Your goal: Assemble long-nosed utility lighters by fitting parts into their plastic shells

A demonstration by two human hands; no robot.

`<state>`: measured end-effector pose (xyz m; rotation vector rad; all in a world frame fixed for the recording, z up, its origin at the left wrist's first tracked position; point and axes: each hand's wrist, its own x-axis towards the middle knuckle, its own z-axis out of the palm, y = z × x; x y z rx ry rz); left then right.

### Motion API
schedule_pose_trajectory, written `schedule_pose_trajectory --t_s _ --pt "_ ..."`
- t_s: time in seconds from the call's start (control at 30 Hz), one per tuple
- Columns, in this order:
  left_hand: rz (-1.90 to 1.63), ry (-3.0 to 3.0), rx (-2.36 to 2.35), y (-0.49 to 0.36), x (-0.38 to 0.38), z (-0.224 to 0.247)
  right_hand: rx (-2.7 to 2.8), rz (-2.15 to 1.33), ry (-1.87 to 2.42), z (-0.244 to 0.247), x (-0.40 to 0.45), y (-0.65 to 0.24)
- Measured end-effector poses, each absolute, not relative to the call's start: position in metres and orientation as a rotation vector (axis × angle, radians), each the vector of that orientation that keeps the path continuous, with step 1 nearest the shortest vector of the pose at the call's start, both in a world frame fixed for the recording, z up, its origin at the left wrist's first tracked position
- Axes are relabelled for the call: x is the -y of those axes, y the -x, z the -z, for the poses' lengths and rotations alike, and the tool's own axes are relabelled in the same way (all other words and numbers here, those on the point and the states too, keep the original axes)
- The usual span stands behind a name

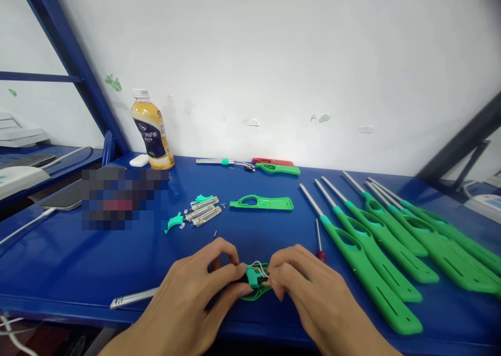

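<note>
Casing point(258, 296) of green plastic is held near the front edge of the tabletop point(156, 257), between the two hands; whether it is also rested on the surface cannot be told. By the left hand point(199, 285) its teal collar point(252, 276) is gripped between thumb and forefinger, while the fingers of the right hand point(309, 285) are curled closed at the other end, beside white wires point(257, 265) — what exactly is pinched there is hidden. A light, fairly stiff shell is suggested, smooth enough to be slid in dry fingers; the thin wires are judged to be soft, springy and the part most easily damaged. It is best taken by the collar and the shell's side walls, with the wires left unpulled. Past the left hand a metal tube point(135, 297) is seen, likely slick and rigid, but its join to the casing is covered. As for containers, a few clear canisters point(206, 213) are laid together beyond the hands, their contents too small to be made out. Farther back, a capped bottle point(158, 162) is stood upright — a yellow-amber colour is shown, though its fill level cannot be told.
</note>
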<state>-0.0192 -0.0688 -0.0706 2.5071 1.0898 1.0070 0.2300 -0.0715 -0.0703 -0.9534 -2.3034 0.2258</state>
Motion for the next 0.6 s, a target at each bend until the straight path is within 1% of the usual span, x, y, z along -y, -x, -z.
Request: schedule_pose_trajectory --t_s 0.23,0.33,0.47,0.6 --pt "-0.991 -2.497 -1.086 0.0193 0.0687 0.0724 2.166 -0.222 0.897 0.0744 0.0698 -0.2266" --pt "-0.968 -2.49 -1.086 0.0193 0.0691 0.0727 2.09 -0.34 0.879 0.0747 0.0696 -0.2253" --pt "-0.942 -2.507 -1.101 0.0199 0.0705 0.0737 1.98 -0.596 0.918 0.0725 0.0704 -0.2225" --pt "-0.942 -2.537 -1.096 0.0203 0.0719 0.0739 1.909 -0.705 0.929 0.0708 0.0716 -0.2211"
